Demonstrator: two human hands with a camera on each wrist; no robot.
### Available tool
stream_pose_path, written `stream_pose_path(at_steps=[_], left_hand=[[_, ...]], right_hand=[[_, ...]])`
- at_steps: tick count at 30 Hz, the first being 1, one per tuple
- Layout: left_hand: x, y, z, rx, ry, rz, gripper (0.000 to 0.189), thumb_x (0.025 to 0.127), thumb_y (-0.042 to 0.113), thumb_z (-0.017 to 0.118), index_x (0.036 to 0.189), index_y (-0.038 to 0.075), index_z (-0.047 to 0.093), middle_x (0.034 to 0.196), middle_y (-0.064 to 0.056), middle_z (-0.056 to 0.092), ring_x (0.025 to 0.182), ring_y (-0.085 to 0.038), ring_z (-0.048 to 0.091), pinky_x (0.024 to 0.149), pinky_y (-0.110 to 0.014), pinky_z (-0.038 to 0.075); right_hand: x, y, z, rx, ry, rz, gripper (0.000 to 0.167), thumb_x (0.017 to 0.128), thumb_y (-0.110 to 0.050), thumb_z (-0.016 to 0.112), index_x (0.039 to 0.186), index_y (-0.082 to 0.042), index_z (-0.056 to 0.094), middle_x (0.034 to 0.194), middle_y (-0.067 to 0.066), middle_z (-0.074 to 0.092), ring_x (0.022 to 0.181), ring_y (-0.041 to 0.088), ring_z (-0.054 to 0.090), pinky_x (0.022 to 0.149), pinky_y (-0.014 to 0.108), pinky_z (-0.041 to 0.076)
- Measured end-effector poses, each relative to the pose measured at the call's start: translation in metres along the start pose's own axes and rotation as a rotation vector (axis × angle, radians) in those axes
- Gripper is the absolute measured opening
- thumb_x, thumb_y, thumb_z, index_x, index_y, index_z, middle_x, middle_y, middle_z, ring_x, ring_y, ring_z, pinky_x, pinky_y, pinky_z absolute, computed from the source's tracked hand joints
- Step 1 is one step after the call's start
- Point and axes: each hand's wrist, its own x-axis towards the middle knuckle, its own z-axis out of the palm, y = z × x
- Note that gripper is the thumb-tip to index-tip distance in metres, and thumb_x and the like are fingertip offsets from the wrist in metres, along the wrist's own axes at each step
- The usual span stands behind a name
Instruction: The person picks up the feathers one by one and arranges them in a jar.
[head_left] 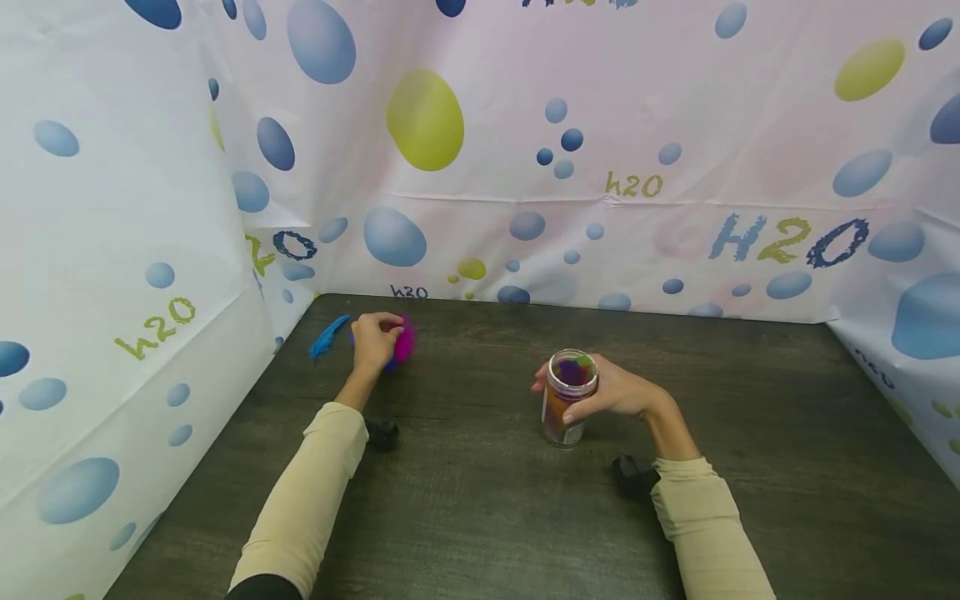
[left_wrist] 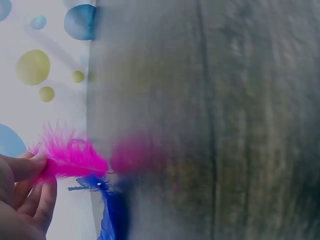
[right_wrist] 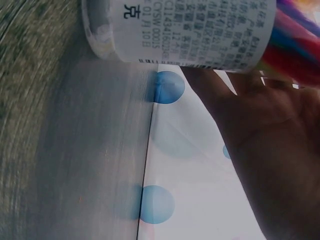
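Note:
At the far left of the table, my left hand pinches a pink feather between thumb and fingers. Just under it in the left wrist view is a dark blue feather; the hand partly covers this one in the head view. A light blue feather lies on the table to the left of the hand. Around an open-topped clear jar, my right hand curls its fingers and thumb. Colourful feathers show inside the jar, and a white printed label covers part of its side.
A dark wood-grain table stretches under both arms. White sheeting with blue and green dots stands along its back, left and right edges, close behind the feathers.

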Motion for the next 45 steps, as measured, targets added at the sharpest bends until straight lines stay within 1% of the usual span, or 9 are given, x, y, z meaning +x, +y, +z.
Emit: stream_pose_path(at_steps=[4, 8, 12, 17, 24, 29, 34, 40, 45], left_hand=[[0.001, 0.003, -0.001, -0.060, 0.029, -0.011, 0.013, 0.088, -0.006, 0.079, 0.101, -0.008, 0.078, 0.099, -0.026, 0.076, 0.089, -0.040, 0.074, 0.081, -0.046, 0.061], [0.000, 0.005, -0.001, -0.160, 0.034, -0.083, 0.032, 0.084, -0.009, 0.081, 0.115, -0.008, 0.073, 0.107, -0.027, 0.073, 0.091, -0.038, 0.074, 0.070, -0.025, 0.059], [-0.002, 0.008, -0.002, -0.256, 0.019, -0.152, 0.042, 0.084, -0.010, 0.080, 0.124, -0.008, 0.069, 0.112, -0.027, 0.070, 0.081, -0.019, 0.073, 0.061, -0.010, 0.049], [-0.003, 0.011, -0.001, -0.336, 0.002, -0.182, 0.041, 0.084, -0.010, 0.081, 0.123, -0.009, 0.069, 0.098, -0.022, 0.072, 0.066, 0.003, 0.062, 0.059, -0.011, 0.048], [-0.004, 0.023, -0.003, -0.400, -0.024, -0.209, 0.035, 0.084, -0.004, 0.083, 0.117, -0.007, 0.072, 0.076, 0.004, 0.069, 0.067, -0.004, 0.062, 0.063, -0.015, 0.053], [-0.006, 0.040, -0.008, -0.492, -0.071, -0.236, 0.035, 0.086, 0.000, 0.083, 0.119, -0.006, 0.070, 0.077, 0.006, 0.071, 0.069, -0.006, 0.066, 0.074, -0.025, 0.061], [-0.010, 0.059, -0.010, -0.595, -0.111, -0.220, 0.036, 0.087, -0.002, 0.082, 0.120, -0.009, 0.068, 0.077, 0.004, 0.072, 0.070, -0.008, 0.069, 0.080, -0.033, 0.063], [-0.015, 0.080, -0.011, -0.673, -0.149, -0.148, 0.031, 0.088, -0.004, 0.080, 0.117, -0.009, 0.068, 0.079, 0.007, 0.073, 0.074, -0.006, 0.069, 0.079, -0.029, 0.062], [-0.021, 0.103, -0.011, -0.731, -0.169, -0.077, 0.031, 0.088, -0.007, 0.079, 0.116, -0.011, 0.067, 0.077, 0.010, 0.071, 0.072, -0.005, 0.069, 0.075, -0.024, 0.061]], right_hand=[[-0.001, 0.001, 0.000, 0.000, 0.003, 0.001, 0.053, 0.088, -0.002, 0.080, 0.134, 0.007, 0.056, 0.130, 0.038, 0.058, 0.121, 0.045, 0.060, 0.100, 0.038, 0.055], [-0.001, 0.001, 0.000, 0.004, 0.005, 0.008, 0.053, 0.088, -0.002, 0.081, 0.134, 0.006, 0.056, 0.130, 0.038, 0.058, 0.121, 0.045, 0.060, 0.100, 0.038, 0.055], [-0.001, 0.002, 0.000, 0.001, 0.004, 0.007, 0.053, 0.088, -0.002, 0.081, 0.134, 0.005, 0.056, 0.130, 0.037, 0.058, 0.121, 0.046, 0.060, 0.101, 0.038, 0.055], [-0.001, 0.003, 0.000, -0.001, 0.003, -0.004, 0.052, 0.088, -0.002, 0.081, 0.134, 0.005, 0.057, 0.130, 0.038, 0.058, 0.121, 0.046, 0.060, 0.101, 0.038, 0.055], [-0.002, 0.005, 0.000, 0.002, 0.007, 0.001, 0.052, 0.088, -0.002, 0.081, 0.134, 0.004, 0.057, 0.131, 0.036, 0.059, 0.121, 0.046, 0.060, 0.101, 0.039, 0.055], [-0.002, 0.005, 0.000, 0.000, 0.005, 0.001, 0.053, 0.088, -0.003, 0.081, 0.134, 0.005, 0.056, 0.131, 0.034, 0.060, 0.121, 0.042, 0.061, 0.102, 0.038, 0.054], [-0.001, 0.003, -0.001, 0.018, 0.007, 0.018, 0.054, 0.088, -0.001, 0.080, 0.135, 0.006, 0.055, 0.132, 0.030, 0.062, 0.123, 0.035, 0.063, 0.102, 0.037, 0.054], [-0.001, 0.002, -0.001, 0.016, 0.011, 0.019, 0.054, 0.088, 0.000, 0.081, 0.135, 0.007, 0.055, 0.131, 0.038, 0.058, 0.124, 0.041, 0.061, 0.102, 0.037, 0.054], [-0.001, 0.001, -0.001, 0.018, 0.012, 0.023, 0.054, 0.087, -0.001, 0.081, 0.134, 0.006, 0.056, 0.131, 0.036, 0.059, 0.123, 0.043, 0.060, 0.102, 0.037, 0.054]])
